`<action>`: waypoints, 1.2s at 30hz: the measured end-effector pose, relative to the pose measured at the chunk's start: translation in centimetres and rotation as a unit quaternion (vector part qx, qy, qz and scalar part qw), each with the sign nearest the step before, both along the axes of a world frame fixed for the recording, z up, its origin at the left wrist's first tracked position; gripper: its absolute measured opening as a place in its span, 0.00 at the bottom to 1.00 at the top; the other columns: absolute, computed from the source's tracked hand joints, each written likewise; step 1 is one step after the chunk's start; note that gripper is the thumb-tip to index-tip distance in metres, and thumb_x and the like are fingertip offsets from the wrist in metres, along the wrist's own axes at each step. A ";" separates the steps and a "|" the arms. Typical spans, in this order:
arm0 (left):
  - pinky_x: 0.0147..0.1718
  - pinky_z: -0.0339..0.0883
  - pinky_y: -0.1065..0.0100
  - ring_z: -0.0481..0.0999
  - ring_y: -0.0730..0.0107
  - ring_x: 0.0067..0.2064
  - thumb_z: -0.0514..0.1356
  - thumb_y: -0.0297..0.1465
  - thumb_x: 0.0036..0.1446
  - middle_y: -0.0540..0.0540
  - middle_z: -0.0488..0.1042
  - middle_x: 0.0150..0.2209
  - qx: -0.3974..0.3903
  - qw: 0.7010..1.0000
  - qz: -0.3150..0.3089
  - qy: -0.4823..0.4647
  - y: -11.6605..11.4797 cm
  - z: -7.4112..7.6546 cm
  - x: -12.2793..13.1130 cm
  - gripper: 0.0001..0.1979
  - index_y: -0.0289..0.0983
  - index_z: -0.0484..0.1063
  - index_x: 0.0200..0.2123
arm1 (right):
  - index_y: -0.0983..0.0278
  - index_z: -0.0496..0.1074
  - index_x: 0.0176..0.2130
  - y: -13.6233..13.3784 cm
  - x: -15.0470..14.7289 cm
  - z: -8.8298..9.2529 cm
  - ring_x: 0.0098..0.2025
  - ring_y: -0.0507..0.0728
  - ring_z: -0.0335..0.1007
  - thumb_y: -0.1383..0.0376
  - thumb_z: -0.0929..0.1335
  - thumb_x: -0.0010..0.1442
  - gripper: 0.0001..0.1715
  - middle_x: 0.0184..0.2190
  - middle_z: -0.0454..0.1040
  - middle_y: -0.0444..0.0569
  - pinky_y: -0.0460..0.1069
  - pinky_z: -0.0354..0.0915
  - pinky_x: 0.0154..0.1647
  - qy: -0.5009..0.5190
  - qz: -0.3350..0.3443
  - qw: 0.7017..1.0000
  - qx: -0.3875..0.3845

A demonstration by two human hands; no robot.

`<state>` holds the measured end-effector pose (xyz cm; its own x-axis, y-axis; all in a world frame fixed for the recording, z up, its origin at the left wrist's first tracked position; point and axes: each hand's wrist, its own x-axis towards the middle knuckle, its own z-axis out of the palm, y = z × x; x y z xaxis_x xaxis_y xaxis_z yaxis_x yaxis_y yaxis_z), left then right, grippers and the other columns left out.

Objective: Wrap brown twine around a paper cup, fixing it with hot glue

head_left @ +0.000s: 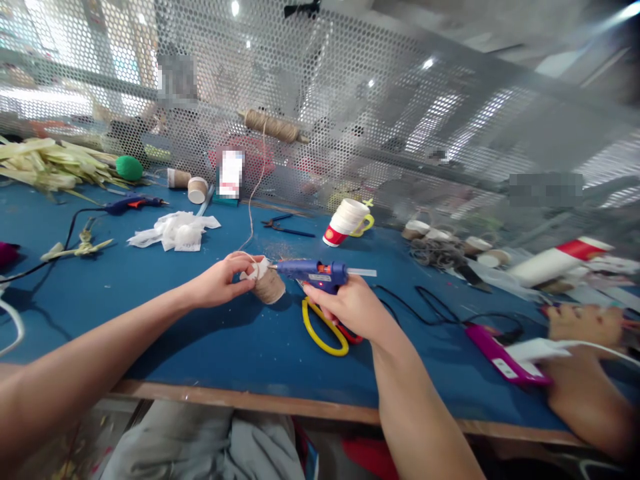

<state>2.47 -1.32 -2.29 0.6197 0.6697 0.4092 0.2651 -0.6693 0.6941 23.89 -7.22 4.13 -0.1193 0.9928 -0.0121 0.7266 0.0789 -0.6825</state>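
My left hand (229, 279) grips a small paper cup (270, 287) wrapped in brown twine, tilted on its side above the table. A twine strand (251, 207) runs from the cup up to a spool (273, 127) on the mesh panel. My right hand (345, 303) is closed around a blue glue gun (313, 272), with a clear glue stick (363, 272) poking out of its back. The gun's nozzle points left and is at the cup's whitish rim; whether it touches I cannot tell. Beneath the right hand lie yellow-handled scissors (325, 340).
Stacked paper cups (345, 220), pliers (287, 227) and white crumpled cloth (175, 230) lie beyond my hands. A second glue gun (133, 203) rests at left. At right are a purple power strip (505, 357), cables and another person's hand (583, 327).
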 end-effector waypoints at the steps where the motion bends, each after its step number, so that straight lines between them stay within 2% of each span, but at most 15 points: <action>1: 0.50 0.56 0.64 0.60 0.63 0.55 0.51 0.28 0.53 0.40 0.68 0.40 0.000 1.000 0.001 -0.001 0.0 0.0 0.0 0.04 0.35 0.61 0.27 | 0.64 0.59 0.15 0.1 0.1 -0.1 0.12 0.48 0.57 0.60 0.63 0.49 0.17 0.08 0.61 0.41 0.44 0.58 0.17 -0.003 0.000 1.000 0.005; 14: 0.50 0.56 0.63 0.60 0.64 0.55 0.51 0.28 0.53 0.41 0.67 0.40 0.003 1.000 -0.003 0.001 0.0 -0.1 -0.1 0.03 0.36 0.61 0.28 | 0.63 0.59 0.15 -0.2 -0.2 0.4 0.12 0.48 0.57 0.59 0.63 0.49 0.17 0.08 0.60 0.40 0.45 0.60 0.19 -0.010 -0.002 1.000 -0.020; 19: 0.50 0.56 0.63 0.60 0.64 0.55 0.51 0.27 0.53 0.41 0.67 0.39 -0.003 1.000 -0.001 0.000 -0.1 0.0 0.0 0.03 0.36 0.61 0.27 | 0.63 0.58 0.14 0.1 0.0 0.0 0.12 0.48 0.57 0.59 0.63 0.50 0.19 0.08 0.60 0.41 0.45 0.59 0.19 -0.016 -0.006 1.000 0.000; 30: 0.50 0.56 0.63 0.60 0.64 0.55 0.51 0.27 0.52 0.41 0.67 0.39 0.001 1.000 0.004 0.003 -0.1 0.1 0.0 0.03 0.36 0.62 0.27 | 0.64 0.61 0.18 -0.5 -0.2 0.2 0.12 0.48 0.57 0.59 0.64 0.48 0.14 0.09 0.60 0.40 0.44 0.58 0.17 0.014 0.002 1.000 -0.020; 36: 0.50 0.56 0.63 0.61 0.64 0.54 0.51 0.28 0.52 0.42 0.69 0.38 0.000 1.000 0.012 0.008 -0.2 0.3 0.1 0.04 0.36 0.62 0.26 | 0.64 0.61 0.16 -0.8 -0.4 0.1 0.12 0.48 0.57 0.59 0.64 0.48 0.16 0.09 0.61 0.41 0.44 0.57 0.15 -0.010 0.001 1.000 -0.015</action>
